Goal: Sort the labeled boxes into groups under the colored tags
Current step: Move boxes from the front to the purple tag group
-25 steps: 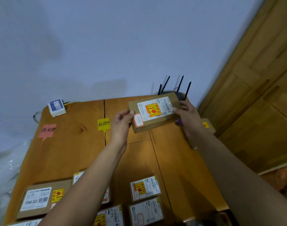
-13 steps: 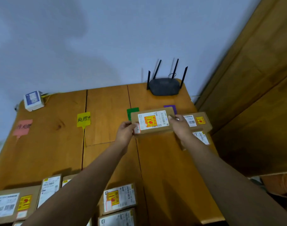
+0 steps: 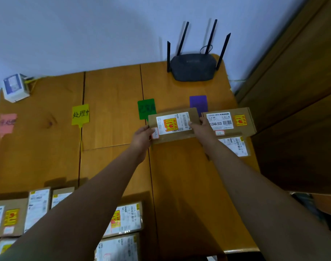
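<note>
Box in hand: a flat cardboard box (image 3: 173,125) with a white label and yellow sticker is being lowered just below the green tag (image 3: 146,108), its far left corner covering the tag's edge; whether it is touching the table (image 3: 112,87) I cannot tell.
Left hand: the left hand (image 3: 143,137) is pinching the box's left short end, fingers closed on the edge.
Right hand: the right hand (image 3: 203,127) is gripping the right end, thumb lying on the label.
Handling: it is looking light and stiff, cardboard not slippery; holding by both short ends seems sound, and the sticker suggests fragile contents.
Neighbours: a larger box (image 3: 228,121) is sitting just beside it under the purple tag (image 3: 198,103), another box (image 3: 234,146) below that.
Further out: yellow tag (image 3: 80,114), pink tag (image 3: 6,123), router (image 3: 193,67), unsorted boxes (image 3: 123,221) near the front edge.
Change: a second ago the box was being held up high in front of the router; now it is coming down under the green tag.
</note>
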The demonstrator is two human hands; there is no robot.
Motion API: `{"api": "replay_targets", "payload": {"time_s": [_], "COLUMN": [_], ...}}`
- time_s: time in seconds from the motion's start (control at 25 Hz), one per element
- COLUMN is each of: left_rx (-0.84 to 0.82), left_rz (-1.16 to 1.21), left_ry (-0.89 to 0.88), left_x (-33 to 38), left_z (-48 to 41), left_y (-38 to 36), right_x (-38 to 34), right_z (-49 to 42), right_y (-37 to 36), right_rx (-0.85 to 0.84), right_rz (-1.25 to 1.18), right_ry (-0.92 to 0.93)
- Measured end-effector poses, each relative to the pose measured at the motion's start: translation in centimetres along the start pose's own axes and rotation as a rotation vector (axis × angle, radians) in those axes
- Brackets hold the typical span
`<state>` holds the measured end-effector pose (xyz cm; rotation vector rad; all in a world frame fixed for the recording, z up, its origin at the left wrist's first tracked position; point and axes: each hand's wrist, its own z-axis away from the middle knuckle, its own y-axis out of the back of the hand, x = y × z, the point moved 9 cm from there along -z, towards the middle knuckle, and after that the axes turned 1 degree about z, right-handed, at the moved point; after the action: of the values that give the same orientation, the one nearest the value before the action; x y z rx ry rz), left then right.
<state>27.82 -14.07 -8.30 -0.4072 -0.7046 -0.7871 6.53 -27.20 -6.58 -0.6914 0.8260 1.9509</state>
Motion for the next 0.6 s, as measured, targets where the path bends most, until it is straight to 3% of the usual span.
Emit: {"api": "replay_targets", "payload": {"time_s": [0.24,0.44,0.6], "left_rx": [-0.001,-0.040,-0.084], "left_rz": [-0.017,-0.127,-0.149], "left_ry": [-0.097,-0.239,-0.247], "left_x": [1.4,2.9,1.2], "left_z": [1.2,8.1,14.0], "left_y": [2.2,7.7,12.5], "right_x": [-0.6,-2.5,-1.9], "right_z": [1.3,8.7,15.7], "right_y": [0.6,-0.4,-7.5], "right_rx": [0.000,0.085,-0.071], "right_rz": [-0.048,-0.009,0.073], "right_ry": [0.063,0.231,0.219]}}
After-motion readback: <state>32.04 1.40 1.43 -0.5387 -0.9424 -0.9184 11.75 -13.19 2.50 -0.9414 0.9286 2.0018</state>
